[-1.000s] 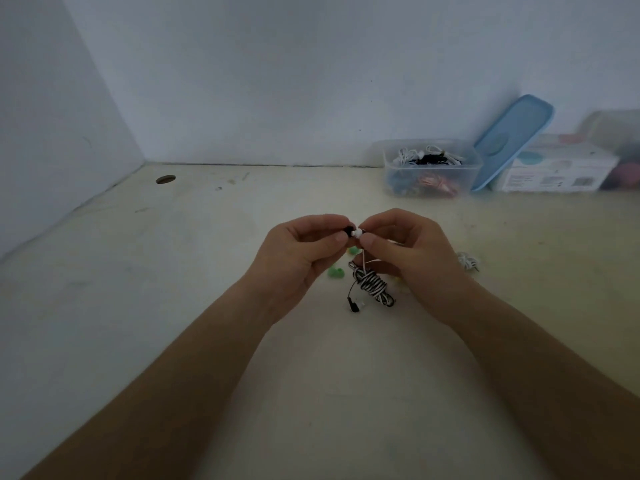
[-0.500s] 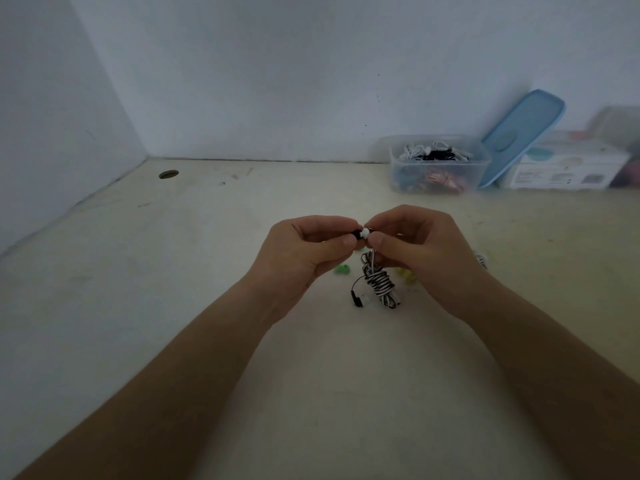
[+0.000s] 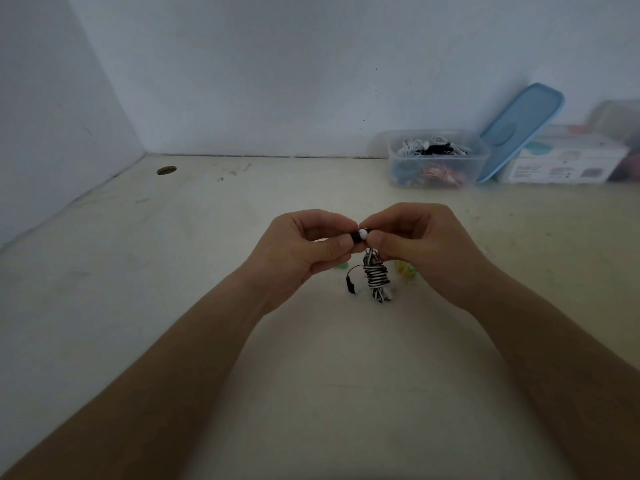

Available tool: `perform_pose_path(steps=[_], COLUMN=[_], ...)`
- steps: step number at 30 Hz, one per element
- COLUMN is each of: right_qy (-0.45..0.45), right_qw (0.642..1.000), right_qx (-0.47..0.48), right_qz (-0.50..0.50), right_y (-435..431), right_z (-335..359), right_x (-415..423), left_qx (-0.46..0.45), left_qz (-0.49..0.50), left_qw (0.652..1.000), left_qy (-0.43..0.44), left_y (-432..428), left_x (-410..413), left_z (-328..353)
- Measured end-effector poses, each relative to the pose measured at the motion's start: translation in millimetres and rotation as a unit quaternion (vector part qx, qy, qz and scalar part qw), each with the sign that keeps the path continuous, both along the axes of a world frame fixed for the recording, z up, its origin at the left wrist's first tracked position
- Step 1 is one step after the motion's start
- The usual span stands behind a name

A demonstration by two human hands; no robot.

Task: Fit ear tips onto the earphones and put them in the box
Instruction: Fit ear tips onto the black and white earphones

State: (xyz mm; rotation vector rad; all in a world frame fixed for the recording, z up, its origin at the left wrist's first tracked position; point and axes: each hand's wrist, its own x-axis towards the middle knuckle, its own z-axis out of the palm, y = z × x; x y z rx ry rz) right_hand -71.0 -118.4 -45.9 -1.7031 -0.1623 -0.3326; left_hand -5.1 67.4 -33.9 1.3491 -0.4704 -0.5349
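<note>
Above the middle of the table, my left hand (image 3: pixel 304 247) pinches a small black ear tip (image 3: pixel 356 236) between thumb and forefinger. My right hand (image 3: pixel 415 240) pinches the white earbud (image 3: pixel 362 233) right against that tip. From the right hand hangs the coiled black-and-white striped cable (image 3: pixel 376 277), with the second black earbud (image 3: pixel 349 287) dangling to its left. A clear plastic box (image 3: pixel 437 160) holding several earphones stands at the back right.
A blue lid (image 3: pixel 519 128) leans against the clear box, beside a white carton (image 3: pixel 568 161). Loose green ear tips (image 3: pixel 341 265) and yellow ear tips (image 3: pixel 404 270) lie on the table under my hands. A round hole (image 3: pixel 166 170) sits at the far left corner.
Both hands stay together at the earbud, with only small finger shifts. The view has drifted a little, so the box and lid appear slightly shifted.
</note>
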Motion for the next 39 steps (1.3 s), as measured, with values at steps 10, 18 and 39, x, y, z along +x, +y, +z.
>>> perform_pose_path(steps=[10, 18, 39], right_qy=[0.0, -0.009, -0.002], right_qw=[1.0, 1.0, 1.0], right_qx=[-0.007, -0.001, -0.012], right_qz=[0.015, -0.01, -0.015], right_y=[-3.7, -1.1, -2.1], right_z=[-1.4, -4.4, -2.6], right_x=[-1.6, 0.2, -0.9], left_qx=[0.028, 0.011, 0.005], left_qz=[0.011, 0.016, 0.007], left_qw=[0.999, 1.0, 1.0], left_qy=[-0.023, -0.01, 0.001], left_y=[-0.9, -2.4, -2.2], left_x=[-1.2, -1.6, -1.5], left_z=[-1.7, -2.9, -4.1])
